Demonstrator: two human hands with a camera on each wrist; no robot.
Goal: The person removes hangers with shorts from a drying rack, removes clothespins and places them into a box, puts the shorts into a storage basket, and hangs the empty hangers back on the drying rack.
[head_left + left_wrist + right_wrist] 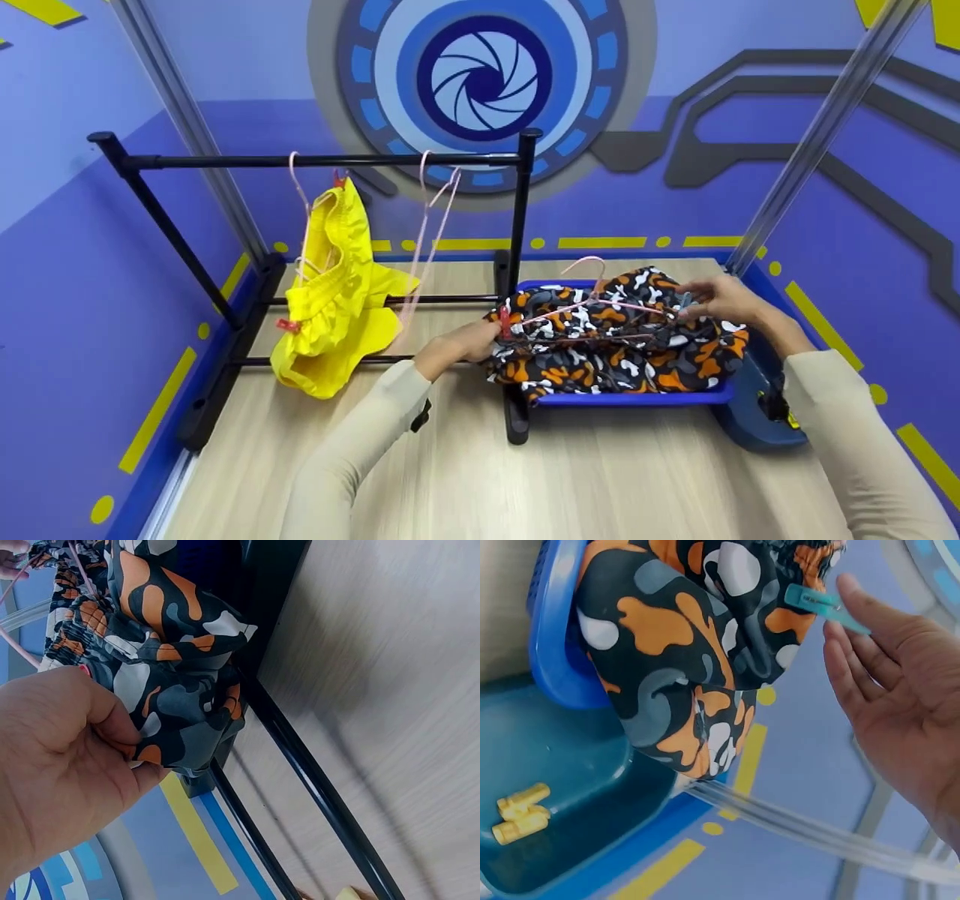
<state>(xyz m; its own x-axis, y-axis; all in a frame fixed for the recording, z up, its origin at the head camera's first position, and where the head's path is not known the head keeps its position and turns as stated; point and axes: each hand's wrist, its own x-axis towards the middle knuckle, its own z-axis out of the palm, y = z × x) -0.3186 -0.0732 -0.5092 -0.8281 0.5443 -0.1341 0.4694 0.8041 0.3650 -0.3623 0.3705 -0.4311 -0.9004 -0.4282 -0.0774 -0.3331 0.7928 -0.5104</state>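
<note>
Left-hand grip (pixel 469 343) pinches the left end of the camouflage-print bottoms (pixel 622 367), which lie across the blue basket (pixel 637 400), long axis left to right, hiding most of its inside. Over them is a pink hanger (pixel 595 297), hook toward the wall (pixel 675 210), lower bar hard to make out. Right-hand grip (pixel 721 304) has thumb and fingers about a teal clothespin (pixel 814 600); whether they squeeze it, I cannot tell.

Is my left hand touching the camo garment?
Touching. The left wrist view shows it plainly: the left hand pinches the camo garment, with fabric between thumb and fingers.
</note>
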